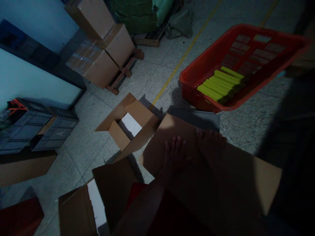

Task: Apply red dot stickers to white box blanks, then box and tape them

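A large brown piece of cardboard [246, 177] lies in front of me, mostly in shadow; I cannot tell whether it is a flat sheet or a box. My left hand [175, 155] rests on it, palm down with the fingers spread. At its far edge is my right hand [213, 142], the fingers bent over the edge. Dim light hides part of the right hand's fingers. Just beyond the edge, a grey surface [197, 118] shows under the red crate [204, 104].
Yellow rolled or tube-like pieces [221, 85] lie in the red crate. An open carton [145, 131] with something white inside stands left of the cardboard, another open carton [76, 213] nearer me. Stacked boxes [100, 65] sit on a pallet; grey bins [59, 127] stand far left.
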A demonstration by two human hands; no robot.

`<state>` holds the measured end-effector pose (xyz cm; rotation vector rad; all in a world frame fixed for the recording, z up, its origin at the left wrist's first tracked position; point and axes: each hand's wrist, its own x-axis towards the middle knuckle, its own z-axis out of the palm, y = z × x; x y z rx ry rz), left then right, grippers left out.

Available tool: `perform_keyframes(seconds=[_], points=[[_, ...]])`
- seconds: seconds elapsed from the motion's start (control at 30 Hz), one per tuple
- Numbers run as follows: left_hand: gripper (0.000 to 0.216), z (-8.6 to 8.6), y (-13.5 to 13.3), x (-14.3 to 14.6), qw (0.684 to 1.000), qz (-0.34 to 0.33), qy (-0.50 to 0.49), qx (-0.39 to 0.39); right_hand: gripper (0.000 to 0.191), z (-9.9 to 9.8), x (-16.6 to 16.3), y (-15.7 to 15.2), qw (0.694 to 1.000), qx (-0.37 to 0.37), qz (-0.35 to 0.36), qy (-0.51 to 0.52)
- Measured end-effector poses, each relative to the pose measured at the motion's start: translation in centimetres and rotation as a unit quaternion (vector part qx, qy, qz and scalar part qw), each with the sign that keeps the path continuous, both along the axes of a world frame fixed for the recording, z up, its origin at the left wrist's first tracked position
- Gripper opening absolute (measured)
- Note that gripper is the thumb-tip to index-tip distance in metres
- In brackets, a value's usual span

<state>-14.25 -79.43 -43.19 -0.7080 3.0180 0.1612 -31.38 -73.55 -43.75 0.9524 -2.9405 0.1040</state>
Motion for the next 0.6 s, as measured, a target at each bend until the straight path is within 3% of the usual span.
perform_keyframes(seconds=[0.37, 0.6], points=[[0.068, -0.2, -0.5, 0.3, 0.999, -0.024, 0.034, 0.033, 0.047, 1.1, 0.7, -0.5, 0.994, 0.093, 0.031, 0.043], [0.069, -0.4, -0.6, 0.3, 0.997, -0.021, 0.064, 0.038, 0.05, 0.0, 0.7, -1.2, 0.99, 0.118, -0.021, 0.078]])
